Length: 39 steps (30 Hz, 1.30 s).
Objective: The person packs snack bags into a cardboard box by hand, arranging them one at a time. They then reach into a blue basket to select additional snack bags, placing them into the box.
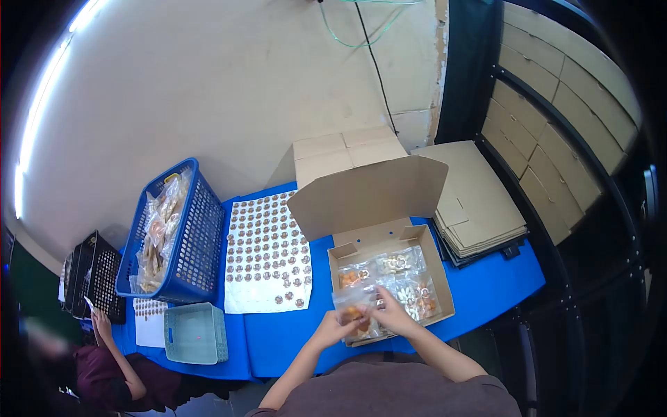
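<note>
Over the near left part of an open cardboard box (445, 299), my two hands hold a small clear plastic bag (353, 296) with orange-brown pieces in its lower part. My left hand (336, 329) pinches the bag's lower side. My right hand (393, 314) grips its right side, fingers closed. Inside the box lie several more clear bags (399, 262), some with white or cream pieces and some with orange ones. The box lid (372, 198) stands raised at the back. What the pieces are is too small to tell.
Left of the box lies a white sheet (267, 306) with rows of round brown stickers. Beyond it stand a blue basket (198, 240) of filled bags and a pale green tray (196, 354). Flat cardboard (479, 198) is stacked at right. A co-worker (111, 372) works at far left.
</note>
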Each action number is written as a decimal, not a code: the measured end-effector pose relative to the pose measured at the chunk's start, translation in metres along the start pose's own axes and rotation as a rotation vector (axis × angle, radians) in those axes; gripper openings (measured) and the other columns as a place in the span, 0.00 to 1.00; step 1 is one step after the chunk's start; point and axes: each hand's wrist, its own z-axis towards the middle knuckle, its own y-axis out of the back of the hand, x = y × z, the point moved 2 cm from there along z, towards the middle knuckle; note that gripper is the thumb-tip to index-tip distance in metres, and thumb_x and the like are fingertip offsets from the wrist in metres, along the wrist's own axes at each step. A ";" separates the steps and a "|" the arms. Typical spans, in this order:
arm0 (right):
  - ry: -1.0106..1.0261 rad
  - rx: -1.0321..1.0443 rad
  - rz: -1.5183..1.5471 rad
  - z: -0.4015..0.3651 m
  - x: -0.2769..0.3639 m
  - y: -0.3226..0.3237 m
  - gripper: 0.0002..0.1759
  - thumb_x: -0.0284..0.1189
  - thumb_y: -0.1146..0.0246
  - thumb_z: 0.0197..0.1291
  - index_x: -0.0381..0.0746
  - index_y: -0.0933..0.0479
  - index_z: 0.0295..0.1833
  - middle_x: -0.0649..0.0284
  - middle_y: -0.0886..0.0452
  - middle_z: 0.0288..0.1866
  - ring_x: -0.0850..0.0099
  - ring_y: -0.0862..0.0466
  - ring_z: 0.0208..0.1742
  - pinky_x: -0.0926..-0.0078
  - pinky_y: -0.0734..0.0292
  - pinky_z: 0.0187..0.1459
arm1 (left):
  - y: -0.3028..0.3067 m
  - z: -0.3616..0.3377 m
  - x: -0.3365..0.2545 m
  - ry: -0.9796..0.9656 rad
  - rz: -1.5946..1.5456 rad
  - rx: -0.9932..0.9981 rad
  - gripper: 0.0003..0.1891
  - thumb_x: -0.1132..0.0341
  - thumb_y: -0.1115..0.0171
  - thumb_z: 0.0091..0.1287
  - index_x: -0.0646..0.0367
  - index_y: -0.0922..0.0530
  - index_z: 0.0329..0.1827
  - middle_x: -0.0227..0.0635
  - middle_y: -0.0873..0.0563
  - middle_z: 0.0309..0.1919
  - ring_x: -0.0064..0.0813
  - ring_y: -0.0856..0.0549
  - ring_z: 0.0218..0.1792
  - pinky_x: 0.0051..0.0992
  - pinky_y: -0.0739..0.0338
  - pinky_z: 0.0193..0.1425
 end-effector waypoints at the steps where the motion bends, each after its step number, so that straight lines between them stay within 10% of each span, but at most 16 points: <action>1: 0.024 0.150 -0.105 0.000 0.005 -0.004 0.27 0.36 0.36 0.62 0.35 0.33 0.63 0.58 0.24 0.54 0.79 0.23 0.51 0.76 0.26 0.48 | -0.003 -0.004 -0.003 -0.001 -0.008 -0.009 0.19 0.66 0.35 0.66 0.63 0.25 0.58 0.37 0.16 0.49 0.23 0.17 0.48 0.25 0.22 0.49; 5: -0.252 0.258 0.157 0.005 0.011 -0.005 0.24 0.35 0.35 0.63 0.33 0.30 0.59 0.60 0.19 0.50 0.76 0.21 0.50 0.77 0.25 0.50 | -0.017 -0.006 -0.002 -0.132 -0.151 -0.150 0.20 0.69 0.34 0.64 0.64 0.26 0.58 0.37 0.16 0.48 0.22 0.17 0.46 0.24 0.21 0.48; 25: -0.177 0.228 0.335 -0.004 0.002 -0.024 0.24 0.37 0.40 0.67 0.35 0.33 0.62 0.63 0.18 0.44 0.79 0.19 0.42 0.81 0.25 0.43 | -0.019 -0.012 0.014 -0.204 -0.317 -0.413 0.19 0.55 0.52 0.75 0.64 0.27 0.55 0.33 0.20 0.49 0.20 0.22 0.47 0.21 0.28 0.54; 39: -0.127 0.202 0.286 -0.014 0.008 -0.020 0.27 0.38 0.42 0.69 0.35 0.39 0.65 0.61 0.20 0.47 0.78 0.20 0.41 0.80 0.24 0.44 | -0.032 -0.021 -0.013 -0.170 -0.173 -0.343 0.25 0.70 0.33 0.62 0.63 0.31 0.60 0.36 0.19 0.47 0.21 0.19 0.47 0.22 0.23 0.49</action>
